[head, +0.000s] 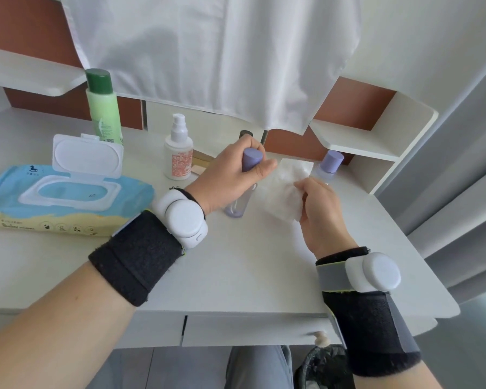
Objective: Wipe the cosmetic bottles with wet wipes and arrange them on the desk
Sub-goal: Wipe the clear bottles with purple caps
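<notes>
Near the left edge of the desk (236, 270) lies a blue pack of wet wipes (54, 197), its white flip lid standing open. Behind it, toward the back edge, a green bottle (103, 108) with a dark green cap stands upright. To its right is a white pump bottle (178, 153), also upright.

At the middle of the desk, the left hand (230, 175) curls its fingers and thumb round the top of a clear bottle with a purple cap (251, 161). The bottle's base is down at the desk surface; whether it rests there cannot be told. A dark-capped item (246, 133) shows just behind that hand.

Just beside the bottle on its right, the right hand (320, 209) pinches a crumpled white wet wipe (289, 192) in bent fingers, held above the surface. Beyond it, near the back right corner, a second purple-capped bottle (330, 164) stands upright.

Both wrists carry black bands with white round units. A white cloth (208, 51) hangs over the back of the desk.
</notes>
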`<act>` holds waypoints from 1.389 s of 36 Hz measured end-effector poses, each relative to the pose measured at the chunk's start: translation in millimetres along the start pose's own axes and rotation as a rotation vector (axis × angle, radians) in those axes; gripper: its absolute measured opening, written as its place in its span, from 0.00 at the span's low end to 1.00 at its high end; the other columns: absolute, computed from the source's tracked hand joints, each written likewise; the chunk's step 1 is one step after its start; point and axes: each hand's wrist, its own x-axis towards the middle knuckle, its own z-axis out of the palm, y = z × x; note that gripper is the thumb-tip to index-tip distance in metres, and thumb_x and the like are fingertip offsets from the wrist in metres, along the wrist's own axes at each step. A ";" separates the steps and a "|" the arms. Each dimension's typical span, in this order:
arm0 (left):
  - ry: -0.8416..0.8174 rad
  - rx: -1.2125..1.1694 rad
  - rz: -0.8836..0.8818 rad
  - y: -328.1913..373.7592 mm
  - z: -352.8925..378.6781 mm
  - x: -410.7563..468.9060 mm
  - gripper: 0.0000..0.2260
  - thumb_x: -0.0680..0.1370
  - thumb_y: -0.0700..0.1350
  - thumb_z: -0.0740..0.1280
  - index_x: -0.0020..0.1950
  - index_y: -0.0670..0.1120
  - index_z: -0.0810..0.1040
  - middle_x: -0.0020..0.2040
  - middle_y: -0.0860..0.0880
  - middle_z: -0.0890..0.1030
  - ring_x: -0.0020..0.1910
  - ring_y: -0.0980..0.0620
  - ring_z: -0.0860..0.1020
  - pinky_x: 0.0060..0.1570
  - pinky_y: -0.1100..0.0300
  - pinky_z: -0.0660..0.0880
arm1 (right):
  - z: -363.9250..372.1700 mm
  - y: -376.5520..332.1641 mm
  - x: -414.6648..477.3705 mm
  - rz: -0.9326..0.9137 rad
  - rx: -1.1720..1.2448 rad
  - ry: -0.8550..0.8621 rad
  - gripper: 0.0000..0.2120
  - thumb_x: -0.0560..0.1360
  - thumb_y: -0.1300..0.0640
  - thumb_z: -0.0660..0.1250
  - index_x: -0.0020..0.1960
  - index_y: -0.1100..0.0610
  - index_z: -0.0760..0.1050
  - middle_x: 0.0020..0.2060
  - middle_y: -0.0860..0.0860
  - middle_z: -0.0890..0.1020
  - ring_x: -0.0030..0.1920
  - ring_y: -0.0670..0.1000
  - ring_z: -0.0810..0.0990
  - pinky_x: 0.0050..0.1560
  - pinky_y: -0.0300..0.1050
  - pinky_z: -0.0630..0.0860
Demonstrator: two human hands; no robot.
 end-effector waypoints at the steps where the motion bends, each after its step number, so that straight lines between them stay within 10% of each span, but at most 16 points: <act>1: -0.031 -0.009 -0.022 2.3 -0.2 -0.3 0.14 0.76 0.52 0.66 0.50 0.41 0.72 0.48 0.41 0.79 0.43 0.46 0.77 0.46 0.57 0.73 | -0.1 0.4 0.3 0.001 0.005 -0.022 0.12 0.77 0.65 0.58 0.37 0.54 0.68 0.26 0.47 0.68 0.26 0.46 0.66 0.30 0.41 0.60; 13: -0.168 -0.174 -0.096 14.1 -17.1 -0.2 0.23 0.69 0.44 0.53 0.62 0.50 0.76 0.48 0.53 0.82 0.47 0.57 0.75 0.42 0.72 0.70 | 0.3 0.4 -1.8 0.020 0.096 -0.177 0.10 0.79 0.65 0.55 0.47 0.59 0.75 0.26 0.46 0.74 0.27 0.46 0.71 0.26 0.36 0.65; 25: 0.088 -0.014 -0.059 7.2 -19.7 2.0 0.13 0.76 0.39 0.70 0.59 0.47 0.79 0.48 0.51 0.84 0.41 0.62 0.78 0.36 0.74 0.69 | -4.2 0.1 1.7 0.129 0.236 -0.281 0.14 0.74 0.68 0.56 0.50 0.64 0.79 0.44 0.58 0.81 0.41 0.55 0.79 0.41 0.45 0.74; 33: 0.296 -0.096 -0.091 6.4 -24.7 3.2 0.12 0.69 0.52 0.74 0.51 0.53 0.81 0.47 0.52 0.84 0.46 0.54 0.81 0.37 0.58 0.78 | -4.6 3.7 3.8 0.025 0.082 -0.228 0.14 0.77 0.67 0.58 0.54 0.59 0.81 0.46 0.55 0.83 0.43 0.53 0.80 0.41 0.43 0.75; 46: 0.077 -0.242 -0.266 8.9 -22.6 1.6 0.09 0.77 0.48 0.69 0.52 0.44 0.83 0.44 0.45 0.80 0.35 0.57 0.76 0.35 0.68 0.71 | 4.8 7.8 -2.1 -0.264 -0.227 -0.113 0.13 0.79 0.64 0.61 0.55 0.54 0.82 0.45 0.47 0.85 0.42 0.45 0.82 0.44 0.39 0.79; 50: 0.035 -0.266 -0.316 7.8 -22.3 1.3 0.15 0.68 0.59 0.72 0.46 0.50 0.86 0.44 0.43 0.81 0.44 0.44 0.77 0.52 0.46 0.75 | 6.0 6.1 -6.1 -0.327 -0.206 -0.165 0.18 0.79 0.66 0.58 0.53 0.51 0.83 0.44 0.47 0.85 0.42 0.46 0.81 0.44 0.40 0.78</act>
